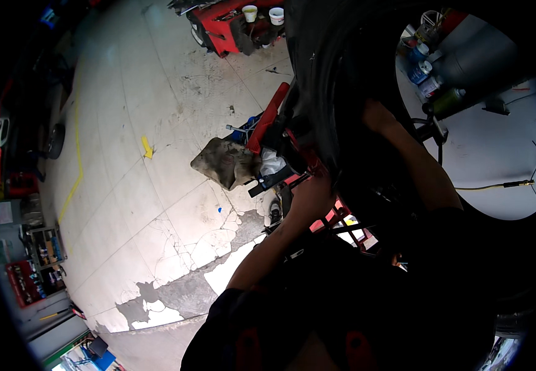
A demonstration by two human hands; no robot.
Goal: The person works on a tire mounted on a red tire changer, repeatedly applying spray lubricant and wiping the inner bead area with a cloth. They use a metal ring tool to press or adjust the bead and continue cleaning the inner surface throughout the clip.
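Observation:
A large black tyre (317,74) stands close in front of me, its curved wall mostly in deep shadow. My left hand (315,196) is at the tyre's lower left edge, beside a red metal part; its fingers are hidden from sight. Farther right, my right hand (380,117) reaches up against the dark inner side of the tyre. Its fingertips vanish into the shadow, so whether it grips cannot be seen. Left of the tyre, a dirty grey-brown cloth or pad (223,162) lies by a red bar (269,117) and a metal cross-shaped tool (238,129).
Several spray cans (421,72) stand on a pale surface at the upper right, above a yellow hose (490,186). A red cart (221,28) with two white tubs is at the far top. Tool shelves (46,247) line the left. The tiled floor (150,216) is cracked.

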